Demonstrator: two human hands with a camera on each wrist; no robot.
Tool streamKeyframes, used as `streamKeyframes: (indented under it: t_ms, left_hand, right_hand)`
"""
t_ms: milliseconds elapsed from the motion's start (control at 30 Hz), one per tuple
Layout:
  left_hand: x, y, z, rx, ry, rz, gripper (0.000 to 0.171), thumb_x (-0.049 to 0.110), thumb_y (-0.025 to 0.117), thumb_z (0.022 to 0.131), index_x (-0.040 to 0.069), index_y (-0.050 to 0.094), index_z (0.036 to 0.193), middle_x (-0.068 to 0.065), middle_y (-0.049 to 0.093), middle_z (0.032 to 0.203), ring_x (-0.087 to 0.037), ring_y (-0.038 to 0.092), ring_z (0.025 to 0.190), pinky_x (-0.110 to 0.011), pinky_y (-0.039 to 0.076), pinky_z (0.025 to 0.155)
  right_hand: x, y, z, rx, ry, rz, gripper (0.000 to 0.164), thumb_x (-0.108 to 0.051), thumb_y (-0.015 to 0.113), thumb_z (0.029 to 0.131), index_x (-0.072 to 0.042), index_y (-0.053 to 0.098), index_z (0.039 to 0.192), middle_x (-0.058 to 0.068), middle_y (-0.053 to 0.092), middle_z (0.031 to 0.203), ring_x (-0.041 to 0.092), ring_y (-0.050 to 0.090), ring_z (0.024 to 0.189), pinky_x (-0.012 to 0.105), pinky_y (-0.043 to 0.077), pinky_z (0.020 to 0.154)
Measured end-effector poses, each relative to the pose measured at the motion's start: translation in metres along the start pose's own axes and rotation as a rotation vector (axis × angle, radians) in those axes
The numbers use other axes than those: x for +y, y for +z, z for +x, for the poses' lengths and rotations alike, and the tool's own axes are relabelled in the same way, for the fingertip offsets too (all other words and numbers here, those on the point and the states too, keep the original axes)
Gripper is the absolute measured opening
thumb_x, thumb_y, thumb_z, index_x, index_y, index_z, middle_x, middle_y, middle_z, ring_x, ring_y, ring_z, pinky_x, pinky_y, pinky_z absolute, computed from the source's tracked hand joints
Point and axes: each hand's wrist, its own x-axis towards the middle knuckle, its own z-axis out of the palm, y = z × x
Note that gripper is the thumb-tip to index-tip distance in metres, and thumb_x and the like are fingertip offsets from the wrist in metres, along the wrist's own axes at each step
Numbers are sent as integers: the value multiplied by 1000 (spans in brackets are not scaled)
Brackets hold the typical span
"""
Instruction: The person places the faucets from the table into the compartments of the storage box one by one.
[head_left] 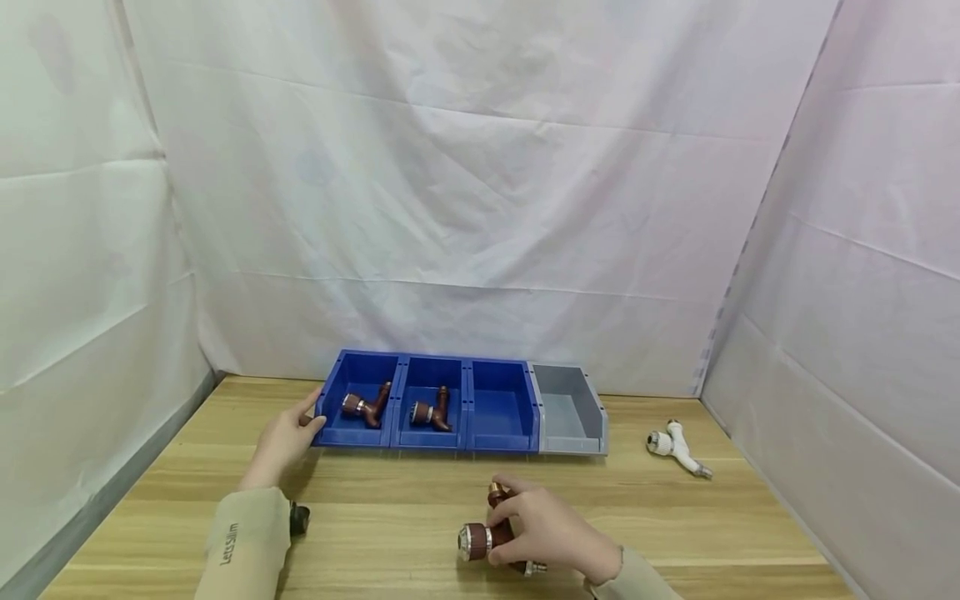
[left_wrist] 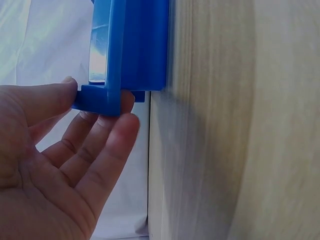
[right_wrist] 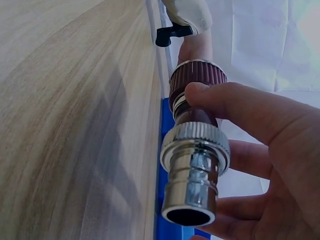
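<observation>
My right hand [head_left: 551, 529] grips a dark brown tap [head_left: 476, 540] with a ribbed knob, just above the table's near part. In the right wrist view the thumb presses by the tap's knob [right_wrist: 197, 77], and its chrome hose end [right_wrist: 192, 185] points at the camera. My left hand [head_left: 285, 437] pinches the left edge of the leftmost blue bin [head_left: 352, 437]; the left wrist view shows thumb and fingers on either side of the bin's rim [left_wrist: 114, 65]. One brown tap [head_left: 371, 408] lies in that bin, and a similar brown tap [head_left: 435, 412] lies in the second.
Right of these stand a third blue bin [head_left: 502, 442] and a grey bin [head_left: 573, 446], both with nothing inside, side by side in the row. A white tap [head_left: 678, 447] lies on the wooden table [head_left: 375, 517] at the right. White cloth [head_left: 450, 208] hangs behind and on both sides.
</observation>
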Motion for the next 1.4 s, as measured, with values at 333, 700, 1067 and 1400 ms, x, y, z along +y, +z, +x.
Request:
streamKeyframes:
  t_ms: [333, 700, 1067, 1400]
  left_hand:
    - [5, -1, -4, -15, -25, -63, 57, 15, 55, 99, 4, 32, 150, -28, 65, 101, -21, 60, 59, -35, 46, 56]
    - [3, 0, -3, -16, -28, -76, 57, 16, 55, 100, 5, 31, 151, -25, 65, 100, -22, 60, 58, -35, 45, 60]
    - [3, 1, -4, -13, -19, -61, 57, 14, 55, 99, 5, 32, 151, -27, 66, 101, -22, 61, 59, -36, 45, 62]
    - [4, -1, -3, -23, -37, -43, 57, 16, 54, 100, 7, 31, 151, -26, 65, 103, -22, 61, 67, -37, 44, 65]
  right_hand:
    - [1, -2, 1, 20, -8, -14, 29, -41, 83, 68, -25, 76, 91, 20, 52, 137, 36, 51, 123, 44, 45, 97]
    - [2, -7, 4, 21, -1, 1, 28, -37, 84, 69, -22, 76, 90, 20, 52, 136, 36, 49, 125, 46, 44, 98]
    - [5, -11, 4, 19, 11, 8, 30, -40, 83, 68, -23, 76, 92, 20, 50, 138, 38, 50, 124, 48, 45, 95]
    - [5, -14, 5, 14, 13, 15, 30, -40, 84, 68, -24, 77, 92, 20, 51, 137, 36, 49, 125, 46, 45, 96]
